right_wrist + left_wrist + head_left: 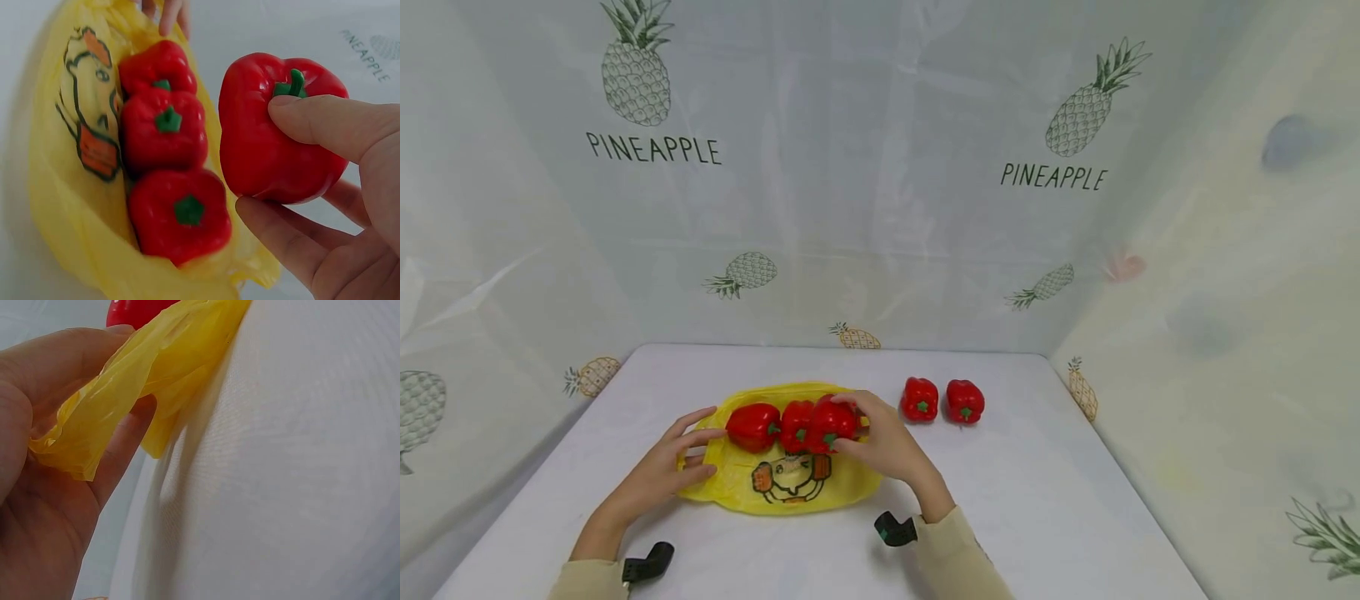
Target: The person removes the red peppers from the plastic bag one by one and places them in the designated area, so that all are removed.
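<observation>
A yellow plastic bag [741, 487] with a cartoon print lies on the table. Three red bell peppers sit in a row on it: the left one [752, 427], the middle one [156, 140] and the nearest in the right wrist view [169, 228]. My right hand [880, 433] pinches another glossy red bell pepper [256, 147] between thumb and fingers, above the bag's right part; its green stem is by my thumb. At the bag's left end, my left hand [662, 467] holds the edge, the thin film [119, 412] running between thumb and fingers.
Two more red bell peppers, one [920, 400] beside the other [965, 402], stand to the right of the bag on the white table [1060, 500]. A pale curtain [865, 192] with pineapple prints hangs behind the table and at both sides.
</observation>
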The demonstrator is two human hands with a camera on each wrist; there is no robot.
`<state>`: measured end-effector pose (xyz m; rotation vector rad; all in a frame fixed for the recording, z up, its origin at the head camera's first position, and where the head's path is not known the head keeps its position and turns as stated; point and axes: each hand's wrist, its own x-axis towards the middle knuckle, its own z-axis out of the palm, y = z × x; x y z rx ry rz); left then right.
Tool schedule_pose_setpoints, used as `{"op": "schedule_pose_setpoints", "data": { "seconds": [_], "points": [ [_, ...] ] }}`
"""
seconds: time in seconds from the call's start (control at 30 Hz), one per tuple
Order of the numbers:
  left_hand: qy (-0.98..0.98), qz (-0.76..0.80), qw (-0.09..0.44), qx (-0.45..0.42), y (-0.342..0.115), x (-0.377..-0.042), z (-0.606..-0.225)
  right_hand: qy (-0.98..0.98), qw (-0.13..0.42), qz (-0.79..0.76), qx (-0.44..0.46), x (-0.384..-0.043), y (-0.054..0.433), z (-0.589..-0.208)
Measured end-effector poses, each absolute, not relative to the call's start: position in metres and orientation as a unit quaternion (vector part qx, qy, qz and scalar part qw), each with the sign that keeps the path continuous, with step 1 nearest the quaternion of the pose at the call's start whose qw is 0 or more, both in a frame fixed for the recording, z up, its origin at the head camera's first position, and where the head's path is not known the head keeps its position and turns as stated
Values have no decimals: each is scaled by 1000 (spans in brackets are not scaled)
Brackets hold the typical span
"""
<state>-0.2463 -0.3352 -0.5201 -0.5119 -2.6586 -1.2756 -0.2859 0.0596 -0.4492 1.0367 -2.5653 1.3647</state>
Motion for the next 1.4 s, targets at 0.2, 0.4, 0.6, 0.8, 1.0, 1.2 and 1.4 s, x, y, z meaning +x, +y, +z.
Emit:
{"op": "schedule_pose_setpoints", "data": {
  "seconds": [0.2, 0.4, 0.6, 0.8, 1.0, 1.2, 1.4],
  "points": [
    [-886, -425, 71, -169, -336, -247, -520, -831, 35, 432, 348, -297, 81, -439],
    [-883, -433, 69, -167, -335, -246, -519, -841, 41, 412, 347, -306, 100, -429],
    [-882, -438, 69, -161, -334, -245, -521, -861, 64, 371, 344, -317, 125, -417],
    [-886, -425, 75, -167, -334, -245, -519, -869, 78, 361, 330, -328, 161, -413],
    [-887, -420, 81, -174, -333, -244, -517, -884, 88, 339, 310, -333, 193, -412],
    [-885, -430, 71, -164, -332, -245, -520, -886, 95, 342, 300, -338, 222, -414],
    [-883, -436, 65, -161, -333, -245, -518, -884, 96, 348, 297, -349, 253, -417]
  ]
}}
